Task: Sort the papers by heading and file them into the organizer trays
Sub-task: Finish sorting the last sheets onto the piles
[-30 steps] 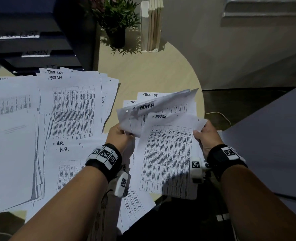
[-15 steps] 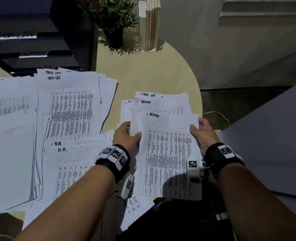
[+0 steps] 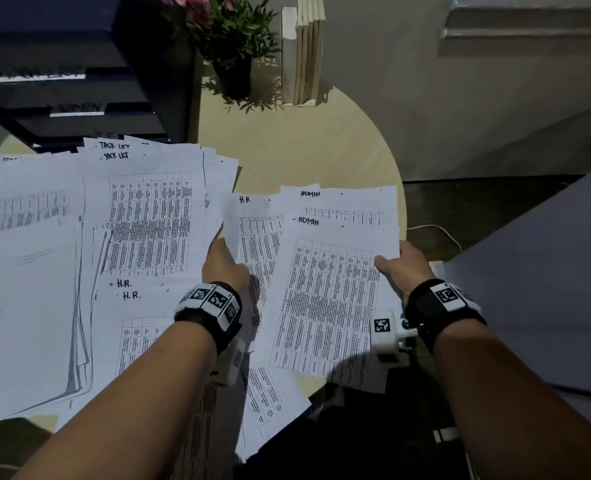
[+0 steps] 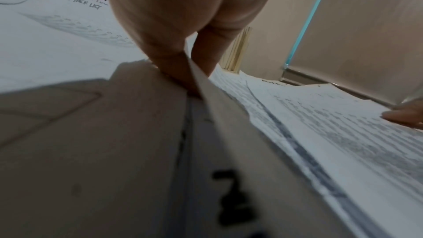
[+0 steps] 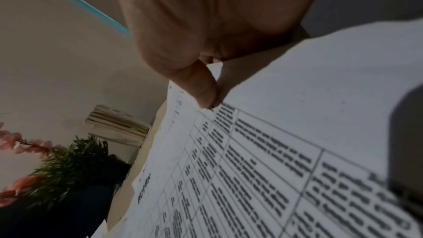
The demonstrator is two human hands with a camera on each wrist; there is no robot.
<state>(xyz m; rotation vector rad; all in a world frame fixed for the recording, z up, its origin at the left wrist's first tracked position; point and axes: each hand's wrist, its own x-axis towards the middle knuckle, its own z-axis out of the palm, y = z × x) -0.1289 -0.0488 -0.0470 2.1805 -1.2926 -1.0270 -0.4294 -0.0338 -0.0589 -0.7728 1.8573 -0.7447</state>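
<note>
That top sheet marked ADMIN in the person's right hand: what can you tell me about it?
The ADMIN sheet is white paper, handwritten "ADMIN" at its top, with a printed table of small dark text below. It lies uppermost, slightly tilted, over another ADMIN page and partly over an H.R. page. The right hand pinches its right edge, thumb on top. Its lower end overhangs the round table.

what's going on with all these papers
A person is sorting papers by heading at a round table. The right hand pinches the edge of an ADMIN sheet; the left hand holds an H.R. sheet beside it. Piles headed TASK LIST and H.R. lie to the left. The black organizer stands behind them.
</note>
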